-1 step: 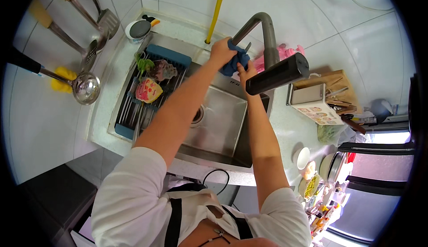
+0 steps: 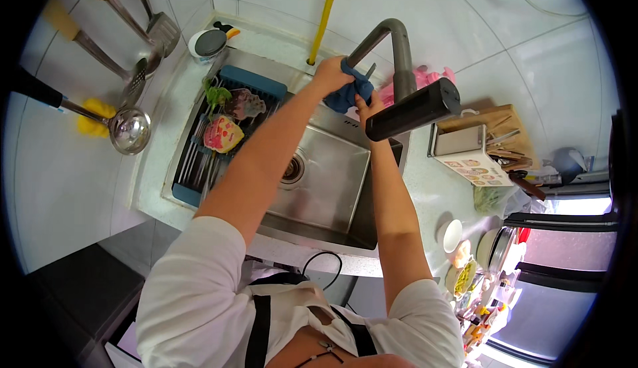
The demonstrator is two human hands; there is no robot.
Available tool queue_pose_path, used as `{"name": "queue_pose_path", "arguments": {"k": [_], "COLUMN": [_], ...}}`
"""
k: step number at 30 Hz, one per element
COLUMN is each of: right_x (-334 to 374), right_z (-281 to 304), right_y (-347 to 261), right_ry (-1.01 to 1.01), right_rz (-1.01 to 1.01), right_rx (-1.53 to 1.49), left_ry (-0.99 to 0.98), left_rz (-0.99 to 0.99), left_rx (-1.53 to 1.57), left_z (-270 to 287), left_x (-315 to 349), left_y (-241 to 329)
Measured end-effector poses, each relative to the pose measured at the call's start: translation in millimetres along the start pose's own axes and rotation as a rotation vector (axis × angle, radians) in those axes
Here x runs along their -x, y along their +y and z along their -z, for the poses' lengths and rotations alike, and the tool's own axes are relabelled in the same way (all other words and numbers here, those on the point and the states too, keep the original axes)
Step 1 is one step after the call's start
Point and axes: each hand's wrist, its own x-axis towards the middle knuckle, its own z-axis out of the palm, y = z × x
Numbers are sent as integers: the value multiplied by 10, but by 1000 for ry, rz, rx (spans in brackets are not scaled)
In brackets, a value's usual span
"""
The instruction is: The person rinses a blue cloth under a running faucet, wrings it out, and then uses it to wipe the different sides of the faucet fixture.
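Left hand [image 2: 330, 75] closed around a blue cloth [image 2: 347, 93], pressing it against the base of the grey tap [image 2: 399, 49] at the back edge of the sink [image 2: 332, 175]. Right hand [image 2: 369, 107] just below and touching the same cloth from underneath, fingers curled into its lower folds; cannot tell how firmly gripped. Cloth bunched between both hands, right at the foot of the tap's neck, above the sink's rear rim. Black spray head [image 2: 412, 110] of the tap jutting out just beside the right hand, toward the right edge of the sink. Yellow hose [image 2: 327, 12] rising up the tiled wall behind the left hand. Blue draining rack [image 2: 229, 128] along the sink's left edge, carrying a pink bowl [image 2: 222, 133] and some greens. Metal ladle [image 2: 129, 130] hanging on the wall to the left. Wooden knife block [image 2: 502, 132] on the surface at the sink's right, well apart from the hands.
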Motion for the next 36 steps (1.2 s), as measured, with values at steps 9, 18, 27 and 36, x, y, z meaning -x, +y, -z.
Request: {"name": "queue_pose_path", "arguments": {"k": [9,18,27,36], "right_x": [-16,96,187,207], "right_z": [196,176,350,137], "right_y": [-434,-621,-856,-575], "right_ry": [-210,87,-109,73], "right_rz": [-21,126,-303,-156], "right_rx": [-99,-47,-247,-253], "left_ry": [-354,387,-177,369], "left_rz": [-61,-171,-325,-354], "left_rx": [140,-44,-289,-550], "left_z": [239,-133,379,111], "left_x": [-189,151,-24,418], "left_y": [-280,-89,-219,-76]}}
